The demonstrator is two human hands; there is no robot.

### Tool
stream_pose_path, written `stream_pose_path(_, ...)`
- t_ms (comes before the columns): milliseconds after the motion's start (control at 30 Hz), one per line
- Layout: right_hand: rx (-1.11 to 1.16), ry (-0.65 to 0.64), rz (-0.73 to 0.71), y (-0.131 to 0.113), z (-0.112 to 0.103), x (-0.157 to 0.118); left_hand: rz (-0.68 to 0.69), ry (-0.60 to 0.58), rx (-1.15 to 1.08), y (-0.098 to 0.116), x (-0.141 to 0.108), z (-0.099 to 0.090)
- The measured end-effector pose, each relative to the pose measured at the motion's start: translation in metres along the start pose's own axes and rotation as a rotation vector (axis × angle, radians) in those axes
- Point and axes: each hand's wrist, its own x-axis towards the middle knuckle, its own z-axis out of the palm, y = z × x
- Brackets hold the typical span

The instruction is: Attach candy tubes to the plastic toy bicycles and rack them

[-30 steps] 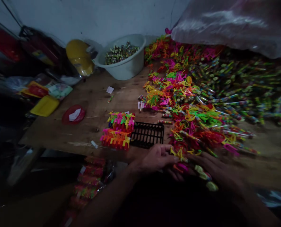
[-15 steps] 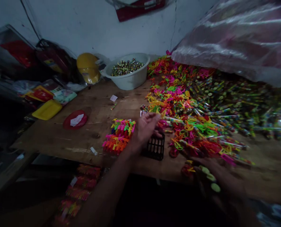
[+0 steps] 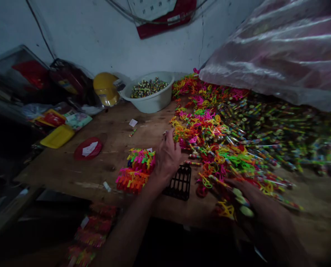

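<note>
My left hand [image 3: 167,157] is over the table at the left edge of a pile of bright plastic pieces [image 3: 201,122], back upward and fingers curled down. Small patterned bits show at its fingertips; what the fingers hold is hidden. At the lower right, my dim right hand [image 3: 254,200] is closed around several slim tubes with pale round ends [image 3: 242,202]. Yellow plastic pieces [image 3: 226,210] show beside it. A black slotted tray [image 3: 180,183] lies just below my left wrist. Rows of colourful small plastic pieces [image 3: 136,170] lie left of that wrist.
A pale basin [image 3: 151,104] of short patterned tubes stands by the wall. More patterned tubes [image 3: 265,129] are heaped at the right, under a large clear plastic bag [image 3: 279,48]. A red dish [image 3: 88,149], a yellow tray [image 3: 57,136] and a yellow helmet-shaped object [image 3: 106,89] are at the left.
My left hand has drawn back leftward from the pile and turned its back up; the patterned tube by its fingers is no longer there. My right hand stays low with the tubes. The view has tilted up slightly.
</note>
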Motion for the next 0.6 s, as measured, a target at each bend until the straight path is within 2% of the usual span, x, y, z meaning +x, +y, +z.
stream_pose_path(33, -0.053, -0.064, -0.064, -0.011, -0.001, 0.016, 0.034, -0.004, 0.083, -0.002, 0.001, -0.006)
stream_pose_path(67, -0.117, -0.076, -0.074, -0.022, 0.001, 0.034, 0.062, -0.016, 0.178, -0.005, -0.002, -0.013)
stream_pose_path(100, -0.204, -0.166, -0.028, -0.032, 0.004, 0.053, 0.084, -0.038, 0.280, -0.009, -0.007, -0.018)
stream_pose_path(133, -0.292, -0.199, 0.010, -0.042, 0.010, 0.072, 0.104, -0.067, 0.382, -0.014, -0.014, -0.023)
stream_pose_path(233, -0.451, -0.301, 0.082, -0.059, 0.038, 0.124, 0.179, -0.170, 0.611, -0.031, -0.036, -0.032)
stream_pose_path(300, -0.481, -0.350, 0.109, -0.063, 0.059, 0.146, 0.224, -0.231, 0.692, -0.044, -0.042, -0.037)
stream_pose_path(433, -0.527, -0.411, 0.163, -0.062, 0.083, 0.162, 0.244, -0.286, 0.789, -0.080, -0.035, -0.054)
stream_pose_path(500, -0.557, -0.433, 0.191, -0.062, 0.082, 0.161, 0.248, -0.290, 0.809, -0.103, -0.031, -0.067)
stream_pose_path(600, -0.601, -0.441, 0.225, -0.066, 0.067, 0.156, 0.238, -0.293, 0.805, -0.137, -0.032, -0.088)
